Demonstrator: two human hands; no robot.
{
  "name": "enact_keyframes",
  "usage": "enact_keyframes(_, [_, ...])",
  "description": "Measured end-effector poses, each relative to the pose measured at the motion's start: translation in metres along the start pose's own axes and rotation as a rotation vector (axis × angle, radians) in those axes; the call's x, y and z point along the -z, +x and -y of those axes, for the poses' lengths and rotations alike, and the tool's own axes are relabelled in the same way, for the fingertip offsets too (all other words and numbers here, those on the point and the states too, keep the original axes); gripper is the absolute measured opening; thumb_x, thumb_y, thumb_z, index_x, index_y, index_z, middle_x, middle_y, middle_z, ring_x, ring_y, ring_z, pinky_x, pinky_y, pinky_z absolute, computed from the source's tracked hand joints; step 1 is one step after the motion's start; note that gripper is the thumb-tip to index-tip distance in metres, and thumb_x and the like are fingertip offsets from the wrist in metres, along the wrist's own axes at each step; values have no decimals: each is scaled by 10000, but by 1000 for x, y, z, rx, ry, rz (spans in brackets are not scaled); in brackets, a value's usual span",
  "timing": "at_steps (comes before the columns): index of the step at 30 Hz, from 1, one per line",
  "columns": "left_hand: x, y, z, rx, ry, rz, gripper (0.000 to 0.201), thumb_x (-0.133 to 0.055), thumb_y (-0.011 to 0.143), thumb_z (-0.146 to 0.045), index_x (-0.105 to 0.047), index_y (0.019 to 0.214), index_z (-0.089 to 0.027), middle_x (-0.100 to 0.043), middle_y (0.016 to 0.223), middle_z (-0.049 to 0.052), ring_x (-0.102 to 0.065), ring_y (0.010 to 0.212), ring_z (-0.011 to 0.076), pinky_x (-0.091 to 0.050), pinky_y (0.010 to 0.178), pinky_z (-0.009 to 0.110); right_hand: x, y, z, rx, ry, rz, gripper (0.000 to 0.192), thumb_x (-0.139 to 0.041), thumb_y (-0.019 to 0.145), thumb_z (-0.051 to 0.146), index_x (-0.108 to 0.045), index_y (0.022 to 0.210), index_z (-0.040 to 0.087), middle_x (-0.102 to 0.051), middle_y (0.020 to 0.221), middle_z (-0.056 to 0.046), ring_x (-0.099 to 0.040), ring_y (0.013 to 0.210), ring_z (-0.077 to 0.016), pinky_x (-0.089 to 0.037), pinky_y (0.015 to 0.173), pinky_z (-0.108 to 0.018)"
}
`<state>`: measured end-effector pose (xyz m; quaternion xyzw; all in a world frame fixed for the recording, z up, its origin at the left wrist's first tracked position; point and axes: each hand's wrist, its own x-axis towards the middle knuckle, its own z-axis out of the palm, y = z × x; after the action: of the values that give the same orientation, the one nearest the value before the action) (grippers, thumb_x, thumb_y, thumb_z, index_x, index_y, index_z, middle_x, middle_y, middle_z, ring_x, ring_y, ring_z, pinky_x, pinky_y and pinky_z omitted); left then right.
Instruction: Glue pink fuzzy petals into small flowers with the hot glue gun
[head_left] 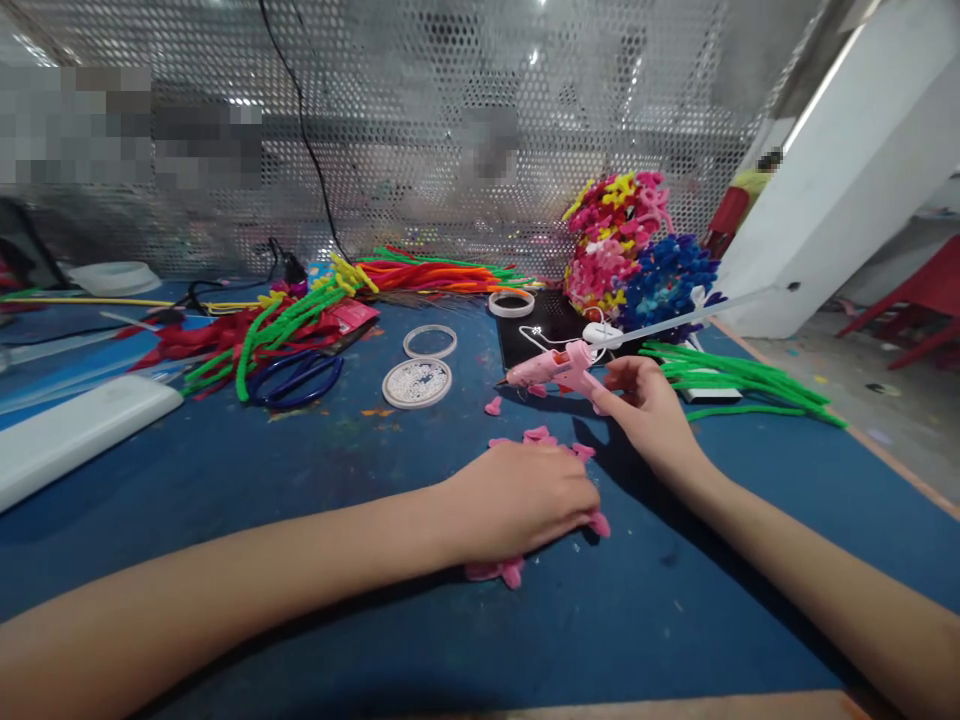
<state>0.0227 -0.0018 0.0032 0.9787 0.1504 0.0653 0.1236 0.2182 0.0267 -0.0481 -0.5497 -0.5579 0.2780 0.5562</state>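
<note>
My right hand (pixel 651 412) is closed on the handle of a pink glue gun (pixel 544 368), its nozzle pointing left. A clear glue stick (pixel 705 312) slants up beyond it at the back. Lower down, my left hand (pixel 529 500) lies over a cluster of pink fuzzy pieces (pixel 489 571), fingers together and curled down round some of them. Its fingertips are mostly hidden, while pink pieces stick out on several sides. One loose pink piece (pixel 493 406) lies apart, below the nozzle.
Left of centre sit a round dish of white bits (pixel 417 383), blue-handled scissors (pixel 296 380) and red ribbon (pixel 202 342). Green chenille stems (pixel 750 382) lie at right. Behind stand colourful fuzzy flowers (pixel 622 250) and a perforated metal screen (pixel 420 130). A white bar (pixel 90 430) lies left.
</note>
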Motion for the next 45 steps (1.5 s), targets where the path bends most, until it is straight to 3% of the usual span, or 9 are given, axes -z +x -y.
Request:
enact_keyframes(8, [12,-9,4,478,-917,-58,119,-584,836,-261,-647,877,-169,-669,735,1,-582,551,100,-481,521,207,1,-2,4,4,-30,25,302,-632,693,265,-477,949,221,-523,908,-21,-548,841,-188,-457,691,-348])
enact_keyframes(12, [12,-6,9,617,-1169,-186,100,-651,779,-236,-639,786,-137,-637,606,-12,-582,502,88,-484,495,194,2,-9,12,19,-34,-167,274,-649,681,263,-491,902,228,-510,904,-15,-518,842,-187,-433,712,-345])
enact_keyframes(15, [12,-6,14,648,-1200,-299,104,-682,755,-218,-656,739,-119,-660,611,11,-610,536,92,-492,526,193,3,-21,27,96,-38,-308,172,-628,724,247,-484,818,241,-461,759,20,-473,701,-155,-396,647,-309])
enact_keyframes(17, [10,-8,17,653,-1186,-323,110,-692,744,-226,-674,741,-118,-666,613,17,-614,541,101,-496,529,203,3,-31,37,152,-31,-278,136,-611,756,251,-476,772,244,-441,706,31,-436,608,-134,-369,565,-283])
enact_keyframes(23, [7,-9,17,647,-1099,-401,117,-679,740,-223,-700,809,-131,-666,636,9,-605,562,105,-498,578,224,-6,-50,47,76,20,217,89,-597,810,310,-543,827,242,-535,669,35,-502,560,-113,-413,505,-244])
enact_keyframes(26, [8,-9,13,611,-1069,-433,100,-647,759,-200,-674,832,-137,-655,664,3,-607,592,108,-498,600,230,-8,-51,47,49,57,327,103,-605,808,332,-582,852,241,-611,716,14,-576,607,-132,-470,541,-257])
enact_keyframes(30, [11,-9,13,584,-908,-503,100,-648,760,-223,-608,812,-147,-628,677,-10,-599,605,112,-482,595,227,-8,-50,47,49,71,296,97,-624,791,317,-596,839,238,-640,720,5,-601,629,-141,-488,552,-259])
enact_keyframes(37, [15,-13,16,515,-598,-422,144,-581,825,-271,-676,794,-167,-664,811,15,-591,743,135,-450,680,240,-6,-46,47,-36,164,255,173,-688,735,337,-562,765,223,-603,619,38,-559,528,-108,-453,492,-229])
enact_keyframes(45, [3,-13,3,551,-1146,-512,196,-670,760,-330,-620,783,-142,-641,680,-6,-606,593,108,-509,592,226,-7,-48,53,-68,168,312,195,-687,716,385,-622,669,208,-628,659,10,-572,585,-128,-481,540,-248])
